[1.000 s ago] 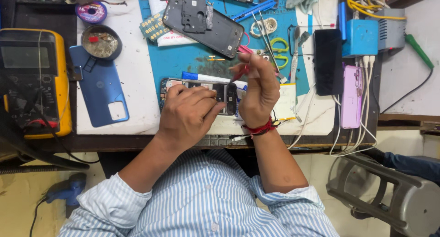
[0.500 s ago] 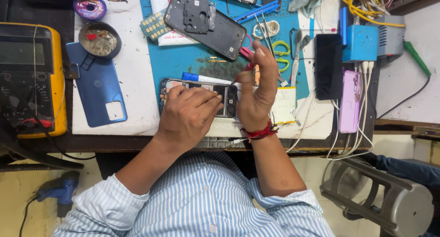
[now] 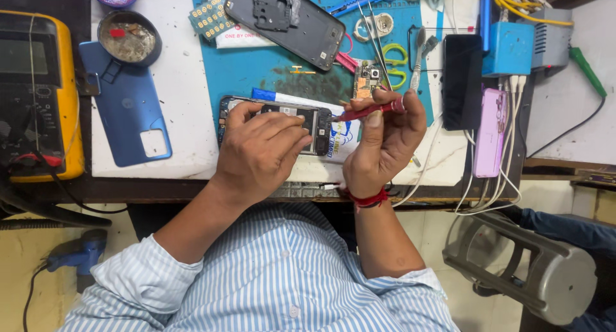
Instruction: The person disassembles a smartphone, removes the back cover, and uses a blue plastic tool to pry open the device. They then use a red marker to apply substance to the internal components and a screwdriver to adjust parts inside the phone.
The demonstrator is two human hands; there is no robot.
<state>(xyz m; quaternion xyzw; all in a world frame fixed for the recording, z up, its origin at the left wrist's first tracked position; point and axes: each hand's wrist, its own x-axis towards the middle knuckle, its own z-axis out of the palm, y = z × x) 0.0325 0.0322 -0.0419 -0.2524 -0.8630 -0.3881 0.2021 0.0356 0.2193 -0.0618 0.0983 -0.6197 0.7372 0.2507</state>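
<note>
An opened phone (image 3: pixel 307 117) lies flat at the table's front edge, its inner parts showing. My left hand (image 3: pixel 260 152) rests on top of it and holds it down, fingers over its left and middle part. My right hand (image 3: pixel 384 143) grips a red-handled screwdriver (image 3: pixel 369 109) laid nearly level, its tip pointing left at the phone's right end. A red thread band circles my right wrist. A small circuit board (image 3: pixel 366 79) lies on the blue mat (image 3: pixel 256 69) just behind the screwdriver.
A blue back cover (image 3: pixel 128 117) lies left, beside a yellow multimeter (image 3: pixel 35 94) and a round tin (image 3: pixel 128 40). A dark phone frame (image 3: pixel 289 24), tweezers (image 3: pixel 371 30), green scissors (image 3: pixel 396 66), a black phone (image 3: pixel 462 82), a pink device (image 3: pixel 491 133) and a blue box (image 3: pixel 510 46) stand behind and right.
My right hand has lowered the red screwdriver from an upright, raised hold to a nearly level one at the phone's right end. My left hand stays on the phone.
</note>
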